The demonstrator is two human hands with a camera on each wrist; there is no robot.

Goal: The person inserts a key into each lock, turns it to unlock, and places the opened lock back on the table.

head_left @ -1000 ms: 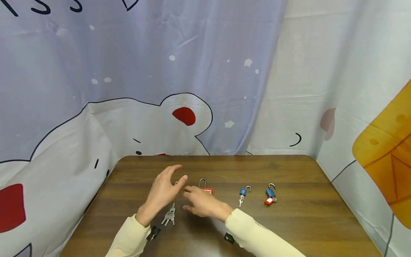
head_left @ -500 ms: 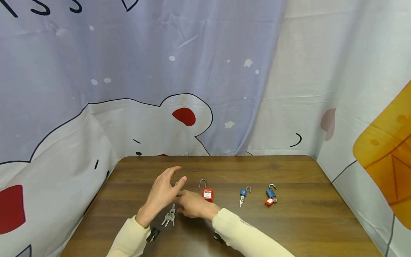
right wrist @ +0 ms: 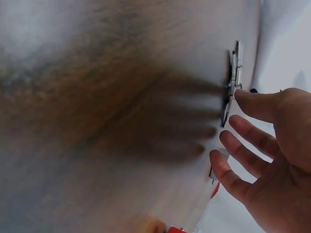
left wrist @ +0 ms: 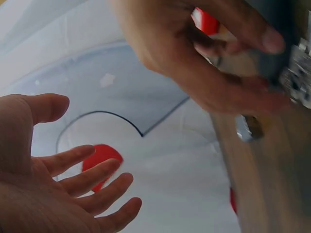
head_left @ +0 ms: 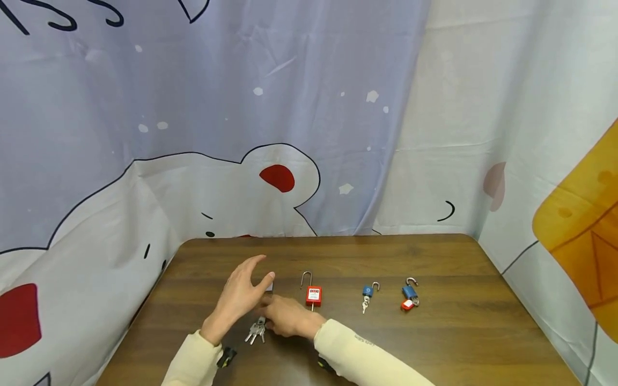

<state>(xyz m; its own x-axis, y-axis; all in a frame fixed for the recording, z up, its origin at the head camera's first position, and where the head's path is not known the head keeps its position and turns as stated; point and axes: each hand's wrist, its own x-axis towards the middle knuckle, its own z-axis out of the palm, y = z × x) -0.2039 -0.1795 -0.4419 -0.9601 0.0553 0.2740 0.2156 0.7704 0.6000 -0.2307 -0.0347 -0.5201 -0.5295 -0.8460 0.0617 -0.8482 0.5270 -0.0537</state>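
Note:
In the head view my left hand [head_left: 240, 294] hovers over the left half of the table, thumb apart from the loosely extended fingers, holding nothing. My right hand [head_left: 288, 315] reaches across to its right, beside a bunch of silver keys [head_left: 255, 331]. The right wrist view shows that hand's fingers [right wrist: 243, 158] spread, the thumb close to the keys [right wrist: 236, 68]; whether it touches them I cannot tell. A silver padlock [head_left: 269, 287] lies partly hidden behind the left thumb. Right of the hands is a red padlock [head_left: 314, 295], shackle raised, key in its bottom.
Farther right on the wooden table [head_left: 434, 343] lie a blue padlock [head_left: 368, 291] with keys and another blue padlock [head_left: 409, 292] with a red tag [head_left: 407, 305]. Both shackles are open. A printed curtain [head_left: 338, 107] hangs behind the table.
My right hand has moved left to the keys, uncovering the red padlock. The left hand has kept nearly the same place and pose.

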